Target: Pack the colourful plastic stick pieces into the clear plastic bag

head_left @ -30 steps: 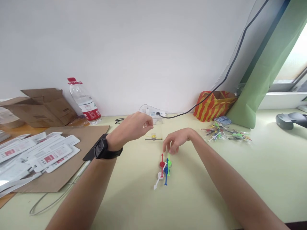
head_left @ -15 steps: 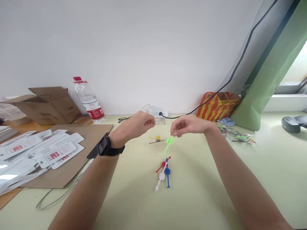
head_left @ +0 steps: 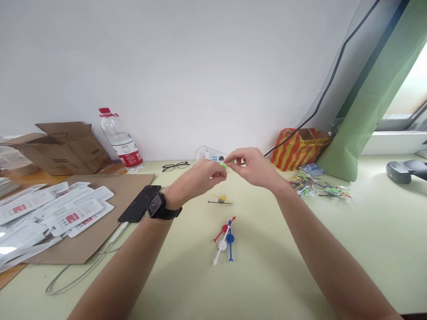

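My left hand [head_left: 206, 176], with a black watch on the wrist, is closed in a pinch on a bright green spinner arrow [head_left: 223, 166]. My right hand [head_left: 251, 165] pinches the same green piece from the other side; fingers hide most of it. Both hands are raised over the far part of the table, fingertips almost meeting. Below them lie a yellow spinner arrow [head_left: 223, 198] and a dark one [head_left: 216, 202], crossed. Nearer to me a red spinner arrow [head_left: 224, 228], a white one [head_left: 222, 245] and a blue one [head_left: 230, 239] overlap in a small cluster.
At the right are clear bags of colourful small parts [head_left: 320, 186] and a striped bag [head_left: 296, 149]. A water bottle [head_left: 125, 144], glasses [head_left: 175, 166], a black phone [head_left: 140, 204], a cardboard sheet [head_left: 100, 240] and white packages [head_left: 73, 213] occupy the left. A power strip [head_left: 210, 155] lies by the wall.
My right hand has lifted the green spinner arrow off the table and moved it up and left to my left hand. My left hand has shifted right and now pinches it too.
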### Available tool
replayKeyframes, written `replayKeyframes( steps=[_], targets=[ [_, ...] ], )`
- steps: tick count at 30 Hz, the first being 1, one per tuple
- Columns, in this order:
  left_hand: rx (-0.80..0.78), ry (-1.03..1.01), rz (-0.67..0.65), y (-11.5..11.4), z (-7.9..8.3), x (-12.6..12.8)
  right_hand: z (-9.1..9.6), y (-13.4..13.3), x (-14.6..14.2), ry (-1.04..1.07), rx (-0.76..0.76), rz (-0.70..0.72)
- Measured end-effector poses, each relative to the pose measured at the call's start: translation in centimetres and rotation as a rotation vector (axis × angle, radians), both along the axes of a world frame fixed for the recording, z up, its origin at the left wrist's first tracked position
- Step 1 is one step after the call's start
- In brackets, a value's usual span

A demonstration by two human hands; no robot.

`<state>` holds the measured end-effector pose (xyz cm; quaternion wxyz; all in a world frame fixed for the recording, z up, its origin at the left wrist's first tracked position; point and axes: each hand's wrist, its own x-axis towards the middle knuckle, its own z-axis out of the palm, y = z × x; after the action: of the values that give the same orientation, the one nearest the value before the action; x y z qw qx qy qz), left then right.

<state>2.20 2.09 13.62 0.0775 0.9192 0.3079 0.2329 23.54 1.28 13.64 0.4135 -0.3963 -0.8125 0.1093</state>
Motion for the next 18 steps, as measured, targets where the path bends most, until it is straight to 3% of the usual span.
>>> replayKeyframes(
  steps=[7,12,18],
  targets=[
    [-0.008,-0.049,-0.022,0.6,-0.6,-0.3,-2.0,2.0,-0.1,-0.035,-0.155,0.087],
    [-0.028,-0.019,-0.012,0.9,-0.5,-0.7,-3.3,3.2,0.7,-0.149,-0.178,0.029],
    [-0.016,0.004,0.073,1.2,-0.3,-1.1,-2.9,2.9,1.2,-0.218,-0.22,0.153]
  ],
)
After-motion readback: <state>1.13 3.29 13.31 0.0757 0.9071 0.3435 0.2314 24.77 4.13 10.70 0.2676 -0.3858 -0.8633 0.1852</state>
